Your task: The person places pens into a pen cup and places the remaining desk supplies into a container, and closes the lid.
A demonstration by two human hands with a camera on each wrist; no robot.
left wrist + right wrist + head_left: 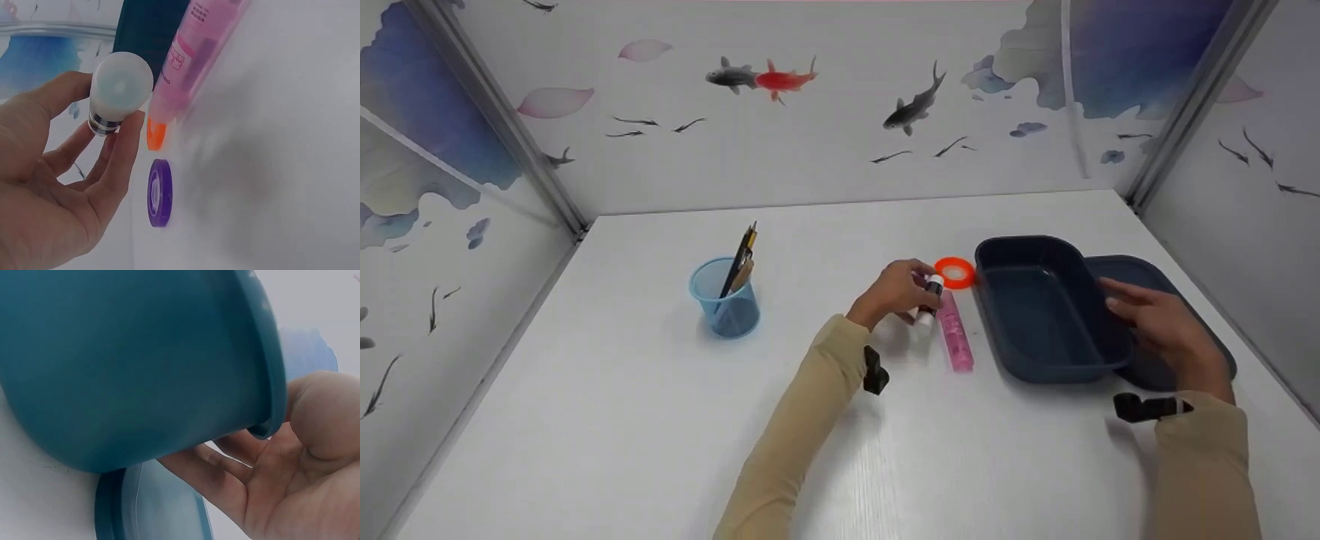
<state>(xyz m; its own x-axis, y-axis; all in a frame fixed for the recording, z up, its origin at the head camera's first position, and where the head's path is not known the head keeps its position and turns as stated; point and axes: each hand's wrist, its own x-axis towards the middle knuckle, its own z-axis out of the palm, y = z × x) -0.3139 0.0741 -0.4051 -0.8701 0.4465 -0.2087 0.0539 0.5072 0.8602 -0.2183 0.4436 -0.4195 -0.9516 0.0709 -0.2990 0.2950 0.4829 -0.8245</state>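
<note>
My left hand (896, 291) pinches a glue stick (931, 300) with a white cap and a dark label between thumb and fingers, held above the table. The left wrist view shows the white round end of the stick facing the camera. Just beside it lies a pink translucent tube (956, 334) with printing. An orange tape ring (955, 272) and a purple tape roll (160, 193) are close by. At the right, my right hand (1166, 326) grips the side of a dark blue plastic box (1039, 322) near its rim; the fingers reach beneath the rim in the right wrist view.
A matching dark blue lid (1155, 281) lies partly under the box's right side. A light blue cup (727, 304) with pencils (742, 259) stands left of the middle. Printed panels surround the white table (622, 420) at the back and sides.
</note>
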